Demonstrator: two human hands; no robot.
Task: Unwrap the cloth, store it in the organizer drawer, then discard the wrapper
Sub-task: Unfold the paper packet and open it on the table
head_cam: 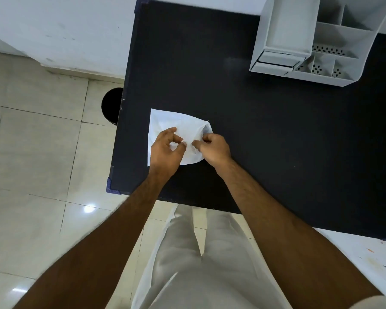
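**A:** Where's the packet?

**B:** The white packet (pixel 178 128) lies flat on the black counter (pixel 254 141), near its left front corner. Both my hands are on it. My left hand (pixel 165 148) has thumb and forefinger curled toward each other, close to a pinch on the top layer. My right hand (pixel 213 148) has its fingers (pixel 196 143) bunched on the film just beside the left thumb. Whether either pinch has fully closed on the film, I cannot tell from here.

**A:** How do you expect it to handle?

**B:** Light and limp, I'd judge. The wrapper looks thin and crinkly, probably slippery, and the cloth inside should be soft and floppy. I'd take the film at the rounded right end, where it seems to gape a little, and pull the layers apart there instead of in the middle.

**A:** And the containers?

**B:** The white organizer (pixel 348 70) stands at the far right of the counter, well apart from the packet. Its drawer (pixel 288 34) is pulled out, and I see nothing in it. The open compartments beside it look bare too; some have perforated floors. A dark round bin (pixel 112 105) sits on the floor, partly tucked under the counter's left edge. Its inside is too dark to read.
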